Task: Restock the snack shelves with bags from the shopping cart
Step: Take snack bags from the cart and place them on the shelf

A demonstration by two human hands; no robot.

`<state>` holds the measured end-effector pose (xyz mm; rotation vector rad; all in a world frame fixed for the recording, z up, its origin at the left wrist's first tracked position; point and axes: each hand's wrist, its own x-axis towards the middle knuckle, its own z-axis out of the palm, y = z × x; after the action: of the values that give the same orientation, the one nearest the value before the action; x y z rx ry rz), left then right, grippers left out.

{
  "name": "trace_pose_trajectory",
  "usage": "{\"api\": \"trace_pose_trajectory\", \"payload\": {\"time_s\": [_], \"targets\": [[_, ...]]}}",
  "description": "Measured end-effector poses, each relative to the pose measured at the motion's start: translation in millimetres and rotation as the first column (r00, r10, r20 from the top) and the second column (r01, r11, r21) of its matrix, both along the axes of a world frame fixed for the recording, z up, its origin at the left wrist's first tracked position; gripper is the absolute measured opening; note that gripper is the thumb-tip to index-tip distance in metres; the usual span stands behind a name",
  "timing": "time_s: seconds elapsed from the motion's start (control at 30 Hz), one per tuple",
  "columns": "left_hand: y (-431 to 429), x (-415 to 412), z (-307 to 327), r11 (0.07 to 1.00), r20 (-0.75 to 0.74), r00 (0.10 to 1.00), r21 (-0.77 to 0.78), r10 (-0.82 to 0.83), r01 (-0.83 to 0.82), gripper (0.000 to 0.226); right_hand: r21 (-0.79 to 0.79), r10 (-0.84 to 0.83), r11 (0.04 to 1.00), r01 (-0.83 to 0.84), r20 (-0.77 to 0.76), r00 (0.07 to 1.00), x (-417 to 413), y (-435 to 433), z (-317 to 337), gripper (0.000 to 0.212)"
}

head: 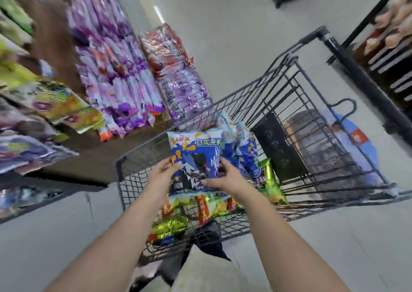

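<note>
1. Held item: one blue snack bag (196,155) is upright above the shopping cart (133,187), printed face toward the person, top edge at 12 o'clock.

2. Left hand (165,171): grips the bag's lower edge at 8 o'clock, with the thumb across the front face. The fingers behind the bag are hidden.

3. Right hand (225,175): grips the bag's lower edge at 4 o'clock, with fingers curled onto the printed face. Both forearms are bare and reach in from 6 o'clock.

4. Cart contents:
- More blue bags (243,149) stand just beside the held bag at 2 o'clock.
- Green foil bags (272,184) lie at 4 o'clock.
- Red-and-yellow packs (202,207) lie directly below, at 6 o'clock.
- A black panel (278,144) stands inside the basket at 3 o'clock.

5. The cart handle (356,68) is at 2 o'clock, well apart from the hands.

6. Snack shelves (89,153) run from 9 to 11 o'clock. Purple bags (116,73) are packed in rows at 11 o'clock, and yellow-green bags (60,104) sit at 10 o'clock. This region is motion-blurred, so the print cannot be read.

7. The grey floor (223,35) surrounds the cart.
</note>
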<state>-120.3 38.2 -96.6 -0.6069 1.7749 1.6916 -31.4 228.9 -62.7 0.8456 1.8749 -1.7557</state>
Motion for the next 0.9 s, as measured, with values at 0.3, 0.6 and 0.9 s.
{"api": "trace_pose_trajectory", "payload": {"time_s": [0.3,0.6,0.9], "targets": [[-180.1,10.9,87.5,0.949,-0.223,0.928,0.172,0.300,-0.265,0.031,-0.063,0.198,0.974,-0.217,-0.231,0.953,-57.8,-162.2,65.9,0.059],[-437.3,109.5,106.0,0.861,-0.250,0.834,0.282,0.491,-0.423,0.060,-0.097,0.349,0.907,-0.410,-0.370,0.861,-33.4,-411.6,85.3,0.059],[-624.3,209.7,110.9,0.672,-0.171,0.659,0.331,0.733,-0.662,0.034,-0.137,0.550,0.756,-0.640,-0.397,0.735,3.4,-635.9,79.9,0.046]]}}
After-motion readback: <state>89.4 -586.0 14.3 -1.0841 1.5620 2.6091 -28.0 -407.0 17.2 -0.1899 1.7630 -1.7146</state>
